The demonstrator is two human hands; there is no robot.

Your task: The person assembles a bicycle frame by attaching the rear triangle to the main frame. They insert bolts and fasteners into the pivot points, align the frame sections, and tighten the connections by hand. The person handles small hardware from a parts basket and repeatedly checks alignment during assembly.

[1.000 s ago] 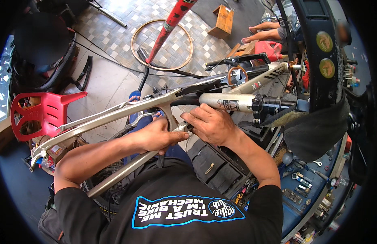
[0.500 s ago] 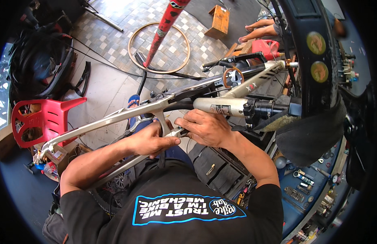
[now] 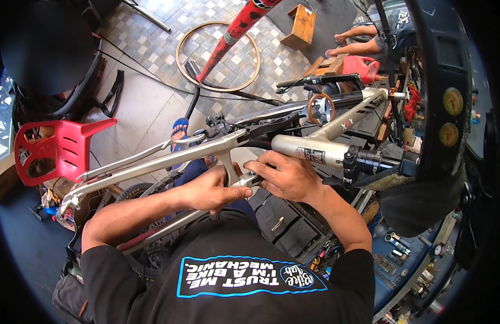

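Note:
A pale gold and silver bicycle frame (image 3: 309,147) lies across in front of me, its swingarm (image 3: 169,159) reaching to the left. My left hand (image 3: 220,189) is closed round the short forked strut of the swingarm, thumb lying along the bracket (image 3: 244,181) at its end. At that same bracket my right hand (image 3: 289,175) has its fingers bent in a pinch, beside the thick seat tube. Whatever small part sits between those fingertips is mostly hidden. A black clamp (image 3: 350,162) and seatpost join the tube on the right.
A red plastic chair (image 3: 55,148) stands left, below a pile of black tyres (image 3: 85,92). Ahead are a red pole (image 3: 228,40), a tan rim (image 3: 178,56) and a wooden stool (image 3: 298,27). Sockets lie on the blue bench (image 3: 385,275) at right. Another person's legs (image 3: 358,40) show far right.
The whole view has shifted slightly, so most things sit further right. Both hands stay at the same bracket; the right fingers have moved a little.

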